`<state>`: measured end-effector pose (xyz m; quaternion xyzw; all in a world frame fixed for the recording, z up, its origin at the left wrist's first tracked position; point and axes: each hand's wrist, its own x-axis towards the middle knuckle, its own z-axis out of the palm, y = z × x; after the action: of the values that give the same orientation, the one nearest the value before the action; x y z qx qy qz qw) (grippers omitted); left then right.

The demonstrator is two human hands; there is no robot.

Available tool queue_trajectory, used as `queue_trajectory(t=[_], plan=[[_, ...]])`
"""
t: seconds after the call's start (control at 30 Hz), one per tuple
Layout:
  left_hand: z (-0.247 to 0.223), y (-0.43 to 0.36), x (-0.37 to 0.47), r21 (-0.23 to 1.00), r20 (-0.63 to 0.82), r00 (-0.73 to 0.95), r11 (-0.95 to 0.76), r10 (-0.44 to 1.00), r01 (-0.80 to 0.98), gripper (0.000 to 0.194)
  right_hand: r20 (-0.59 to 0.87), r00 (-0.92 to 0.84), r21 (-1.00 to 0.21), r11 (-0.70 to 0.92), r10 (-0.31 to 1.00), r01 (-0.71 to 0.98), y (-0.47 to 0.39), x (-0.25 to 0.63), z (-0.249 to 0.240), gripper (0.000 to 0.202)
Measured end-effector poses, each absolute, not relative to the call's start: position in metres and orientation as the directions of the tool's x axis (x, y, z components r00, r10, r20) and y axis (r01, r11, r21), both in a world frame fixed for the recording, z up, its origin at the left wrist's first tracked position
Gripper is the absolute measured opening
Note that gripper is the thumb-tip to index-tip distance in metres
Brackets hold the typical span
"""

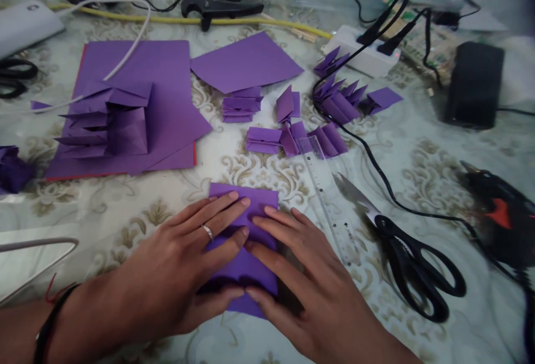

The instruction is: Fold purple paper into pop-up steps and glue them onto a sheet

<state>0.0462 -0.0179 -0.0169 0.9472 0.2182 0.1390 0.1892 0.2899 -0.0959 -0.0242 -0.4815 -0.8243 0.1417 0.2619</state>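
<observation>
A purple paper sheet [261, 275] lies on the patterned tablecloth near the front, partly covered by both hands. From the left, my left hand [188, 258] rests on it with fingers spread and a ring on one finger. My right hand [305, 275] lies on its right side, fingers apart. The fingertips of both hands nearly meet at the middle of the paper. Beyond it are small folded purple pieces [263, 139], and a stack of purple sheets [167, 74] lies at the back left with folded paper [129, 130] on top.
Right of my right hand lie a clear ruler [328, 202] and black-handled scissors [405, 252]. A glue gun [505, 213] is at the far right, its black cable crossing the table. A white power strip [361, 52] and black clamp [221, 7] are at the back.
</observation>
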Motion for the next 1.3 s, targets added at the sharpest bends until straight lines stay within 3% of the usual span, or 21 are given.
queue_trajectory(t=[0.53, 0.93, 1.3], plan=[[-0.0151, -0.0204, 0.0473, 0.417, 0.156, 0.855, -0.817, 0.495, 0.397, 0.048, 0.276, -0.39, -0.457, 0.477, 0.878, 0.751, -0.0952, 0.2871, -0.0263, 0.036], [-0.0124, -0.0187, 0.0478, 0.42, 0.096, 0.877, -0.818, 0.47, 0.392, 0.054, 0.241, -0.373, -0.503, 0.444, 0.896, 0.742, -0.0948, 0.2853, -0.0258, 0.034], [-0.0121, -0.0211, 0.0497, 0.319, 0.055, 0.872, -0.836, 0.486, 0.446, 0.059, 0.246, -0.365, -0.524, 0.44, 0.898, 0.729, -0.094, 0.285, -0.0239, 0.034]])
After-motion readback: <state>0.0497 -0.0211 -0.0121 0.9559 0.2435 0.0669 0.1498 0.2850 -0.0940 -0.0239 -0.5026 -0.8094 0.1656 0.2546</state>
